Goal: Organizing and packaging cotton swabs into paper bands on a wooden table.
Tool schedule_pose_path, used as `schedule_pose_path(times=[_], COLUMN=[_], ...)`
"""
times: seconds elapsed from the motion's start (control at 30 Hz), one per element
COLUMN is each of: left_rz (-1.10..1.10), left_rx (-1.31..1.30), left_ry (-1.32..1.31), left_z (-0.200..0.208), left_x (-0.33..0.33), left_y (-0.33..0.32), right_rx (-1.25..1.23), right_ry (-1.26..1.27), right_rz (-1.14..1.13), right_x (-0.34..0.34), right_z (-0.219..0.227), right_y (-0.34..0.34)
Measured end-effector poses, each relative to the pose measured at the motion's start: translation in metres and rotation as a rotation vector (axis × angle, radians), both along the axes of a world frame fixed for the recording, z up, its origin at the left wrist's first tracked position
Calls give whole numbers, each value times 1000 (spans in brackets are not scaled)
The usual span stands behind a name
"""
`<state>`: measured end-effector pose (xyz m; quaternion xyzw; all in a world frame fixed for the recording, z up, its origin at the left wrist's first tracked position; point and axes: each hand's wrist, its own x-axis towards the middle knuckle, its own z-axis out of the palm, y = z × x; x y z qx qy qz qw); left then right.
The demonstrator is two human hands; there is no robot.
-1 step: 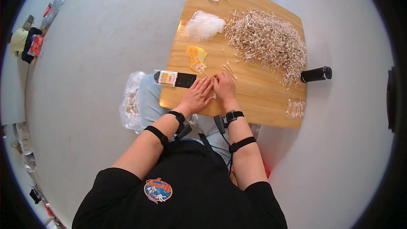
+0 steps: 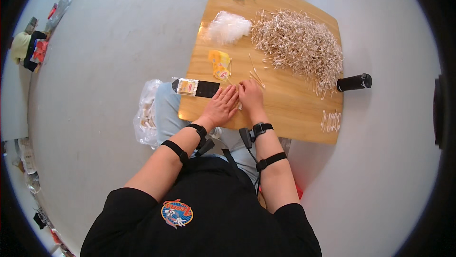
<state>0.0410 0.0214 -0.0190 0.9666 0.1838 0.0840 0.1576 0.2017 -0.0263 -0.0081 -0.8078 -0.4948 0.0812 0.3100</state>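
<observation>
Both hands are flat-ish on the wooden table (image 2: 294,114), left hand (image 2: 221,106) and right hand (image 2: 250,96) pressed side by side over a little bundle of cotton swabs (image 2: 237,105) at the near edge, can't tell if the fingers actually pinch it. Just left sits a filled black swab pack (image 2: 195,87), yellow packets (image 2: 220,64) beyond, and a huge loose swab pile (image 2: 300,45) further back with a black cylinder (image 2: 354,82) at the right edge

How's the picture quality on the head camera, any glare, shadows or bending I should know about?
Head view: bright, even daylight with no strong glare on the wooden table; a soft shadow falls on the floor beside its right edge. The fisheye lens bends the table's edges and leaves a dark rim round the frame. The left hand, the right hand and the big pile of cotton swabs look sharp; clutter at the far left is small and blurry.
</observation>
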Motion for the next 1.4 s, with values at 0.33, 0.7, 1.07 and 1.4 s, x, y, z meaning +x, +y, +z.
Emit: schedule_pose_path(times=[0.33, 0.7, 1.07, 1.4], left_rz=[-29, 12, 43, 23], left_rx=[-18, -9, 10, -22], left_ry=[50, -21, -30, -26], left_z=[-3, -6, -8, -1], left_x=[-2, -2, -4, -2], left_y=[2, 0, 0, 0], right_rx=[-340, -159, 109, 25], right_ry=[-181, -96, 50, -258], right_rz=[64, 93, 137, -203], right_x=[-13, 30, -4, 28], right_z=[7, 1, -7, -3], right_y=[54, 21, -7, -14])
